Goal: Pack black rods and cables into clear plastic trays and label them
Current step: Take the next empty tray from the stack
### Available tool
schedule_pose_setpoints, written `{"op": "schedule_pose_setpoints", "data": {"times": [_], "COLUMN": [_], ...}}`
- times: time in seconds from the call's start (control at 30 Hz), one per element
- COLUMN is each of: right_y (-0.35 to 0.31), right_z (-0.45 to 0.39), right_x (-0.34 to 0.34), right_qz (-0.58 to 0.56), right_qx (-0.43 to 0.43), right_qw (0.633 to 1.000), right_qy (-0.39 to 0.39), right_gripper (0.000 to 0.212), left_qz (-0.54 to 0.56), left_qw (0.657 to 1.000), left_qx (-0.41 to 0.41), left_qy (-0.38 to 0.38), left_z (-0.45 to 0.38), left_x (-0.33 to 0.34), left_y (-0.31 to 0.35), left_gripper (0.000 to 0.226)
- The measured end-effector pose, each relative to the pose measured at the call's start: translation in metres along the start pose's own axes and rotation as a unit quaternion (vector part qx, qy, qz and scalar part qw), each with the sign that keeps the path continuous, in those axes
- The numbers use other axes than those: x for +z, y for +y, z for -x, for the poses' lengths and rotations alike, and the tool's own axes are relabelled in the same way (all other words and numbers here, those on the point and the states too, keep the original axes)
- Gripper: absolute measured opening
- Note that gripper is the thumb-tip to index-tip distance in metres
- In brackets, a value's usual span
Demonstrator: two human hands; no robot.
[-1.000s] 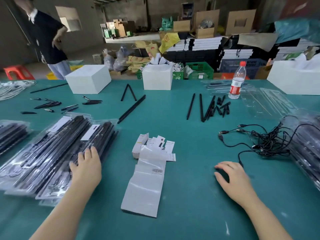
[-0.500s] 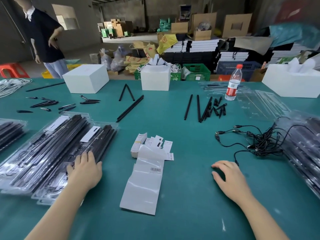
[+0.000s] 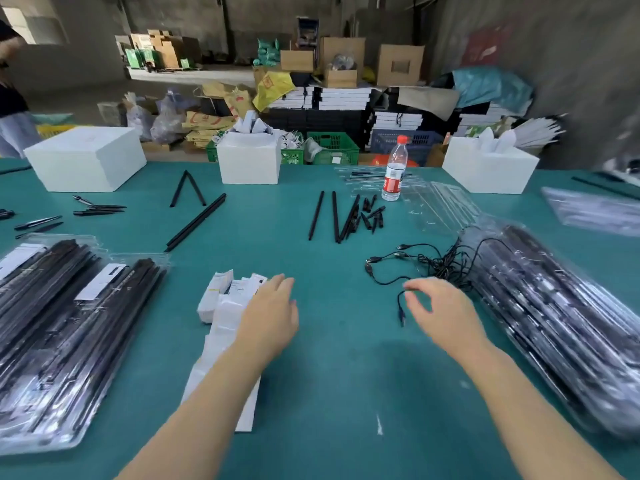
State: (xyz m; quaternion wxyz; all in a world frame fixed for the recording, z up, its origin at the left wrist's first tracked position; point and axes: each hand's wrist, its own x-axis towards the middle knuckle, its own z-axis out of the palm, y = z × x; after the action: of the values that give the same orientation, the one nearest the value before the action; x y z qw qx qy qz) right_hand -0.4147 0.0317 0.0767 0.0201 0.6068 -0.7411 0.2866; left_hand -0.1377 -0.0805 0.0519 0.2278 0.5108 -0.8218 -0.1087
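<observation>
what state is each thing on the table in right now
left hand: open, over the label sheets, holding nothing
right hand: open, fingers loosely curled, empty, beside the cable end
cables: loose, tangled, unpacked
left trays: packed with rods, labelled
right trays: packed, stacked, no label visible
empty clear trays: unfilled
loose rods: unpacked
water bottle: upright, capped

Soft, even daylight fills the scene, brightest from an opening at the far upper left. The teal surface (image 3: 329, 393) is evenly lit, with only faint, diffuse shadows beneath the forearms. Pale glare streaks the clear plastic trays (image 3: 69, 341) at left and the stack of trays (image 3: 554, 323) at right. Motion blur smears the right edge and softens the right hand (image 3: 446, 313). Wide-angle distortion bows the frame's edges. The distant background is dim and slightly soft.
</observation>
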Motion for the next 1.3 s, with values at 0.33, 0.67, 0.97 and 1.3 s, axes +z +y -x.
{"op": "schedule_pose_setpoints", "data": {"times": [0.33,0.67,0.97,1.3], "right_y": [0.128,0.11,0.064,-0.055], "right_z": [-0.038,-0.038,-0.051,-0.072], "right_x": [-0.15,-0.113,-0.115,-0.113], "right_qz": [0.23,0.361,0.301,0.059], "right_qx": [0.329,0.201,0.103,-0.027], "right_qw": [0.905,0.891,0.946,0.998], "right_qy": [-0.141,-0.189,-0.058,-0.016], "right_gripper": [0.105,0.038,0.055,0.053], "left_qz": [-0.152,-0.121,-0.074,-0.038], "left_qw": [0.964,0.959,0.961,0.958], "left_qx": [0.009,-0.014,-0.009,-0.022], "left_qy": [-0.219,-0.254,-0.267,-0.284], "left_z": [0.001,-0.02,-0.021,-0.019], "left_x": [0.065,0.054,0.043,0.042], "left_y": [0.043,0.041,0.031,0.029], "left_gripper": [0.036,0.029,0.037,0.038]}}
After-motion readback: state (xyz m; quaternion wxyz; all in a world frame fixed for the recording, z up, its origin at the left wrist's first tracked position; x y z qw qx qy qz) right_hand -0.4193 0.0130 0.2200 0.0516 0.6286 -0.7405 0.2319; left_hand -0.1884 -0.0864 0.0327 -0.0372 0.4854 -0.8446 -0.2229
